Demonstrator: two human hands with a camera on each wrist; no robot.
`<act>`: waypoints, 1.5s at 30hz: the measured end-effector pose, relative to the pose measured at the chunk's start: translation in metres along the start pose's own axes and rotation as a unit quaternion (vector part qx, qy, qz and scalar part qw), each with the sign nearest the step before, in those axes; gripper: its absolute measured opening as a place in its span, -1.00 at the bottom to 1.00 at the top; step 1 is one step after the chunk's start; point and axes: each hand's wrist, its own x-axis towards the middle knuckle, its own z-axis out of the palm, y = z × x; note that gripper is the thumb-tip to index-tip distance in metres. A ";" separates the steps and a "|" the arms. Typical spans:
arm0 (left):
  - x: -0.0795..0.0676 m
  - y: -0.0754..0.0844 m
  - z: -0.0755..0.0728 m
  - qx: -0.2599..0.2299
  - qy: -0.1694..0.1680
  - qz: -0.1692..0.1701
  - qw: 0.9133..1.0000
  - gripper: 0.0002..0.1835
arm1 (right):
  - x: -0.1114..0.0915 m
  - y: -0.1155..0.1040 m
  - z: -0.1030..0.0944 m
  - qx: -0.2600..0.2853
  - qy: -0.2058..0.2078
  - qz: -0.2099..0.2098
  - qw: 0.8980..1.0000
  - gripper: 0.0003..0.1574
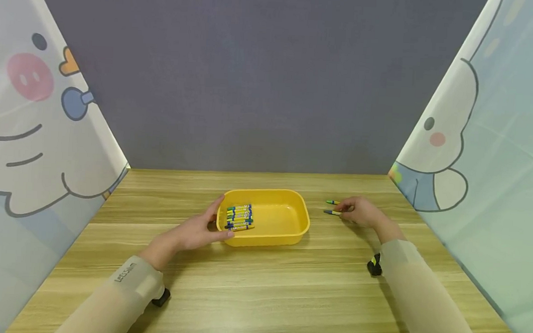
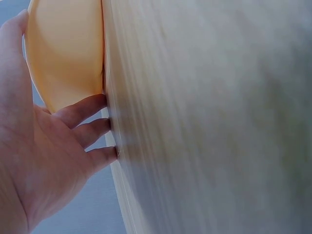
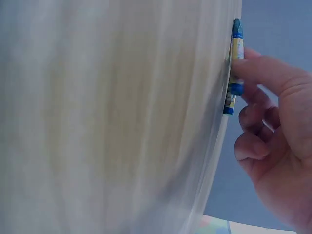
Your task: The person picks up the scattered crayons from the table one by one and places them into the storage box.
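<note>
A yellow plastic tray (image 1: 278,236) sits mid-table with several paper-wrapped crayons (image 1: 240,214) side by side at its left end. Around that end my left hand (image 1: 195,231) spreads, thumb lying on the front rim; in the left wrist view the fingers (image 2: 87,112) rest along the outer wall, tips down at the table. To the right of the tray, my right hand (image 1: 359,211) pinches a dark-tipped crayon (image 3: 237,46) between thumb and fingers. Just behind it lies a green-tipped crayon (image 1: 332,202), partly hidden by the hand.
The wood-grain table (image 1: 260,287) ends at a dark grey panel (image 1: 266,86) behind the tray. Cartoon-printed curtains (image 1: 36,149) hang along the left and right sides. A black strapped device (image 1: 374,265) shows at the right cuff, another (image 1: 162,298) at the left.
</note>
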 end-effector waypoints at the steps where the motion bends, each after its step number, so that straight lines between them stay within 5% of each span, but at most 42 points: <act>1: 0.000 0.000 0.000 0.001 0.000 -0.001 1.000 0.35 | 0.001 -0.001 0.001 0.004 0.003 -0.003 1.000 -0.71; 10: 0.000 0.001 -0.001 -0.004 -0.005 -0.001 1.000 0.35 | 0.014 -0.037 0.005 0.051 0.036 -0.037 0.997 -0.68; 27: 0.000 0.002 0.000 0.000 0.001 -0.003 1.000 0.36 | 0.066 -0.131 0.049 0.103 -0.010 -0.117 0.988 -0.70; 38: 0.002 0.001 0.003 -0.014 -0.005 0.008 1.000 0.36 | 0.081 -0.144 0.072 0.123 -0.030 -0.114 0.985 -0.69; 45: 0.003 -0.001 0.002 -0.007 0.001 0.005 1.000 0.34 | 0.084 -0.144 0.078 0.080 -0.031 -0.129 0.988 -0.74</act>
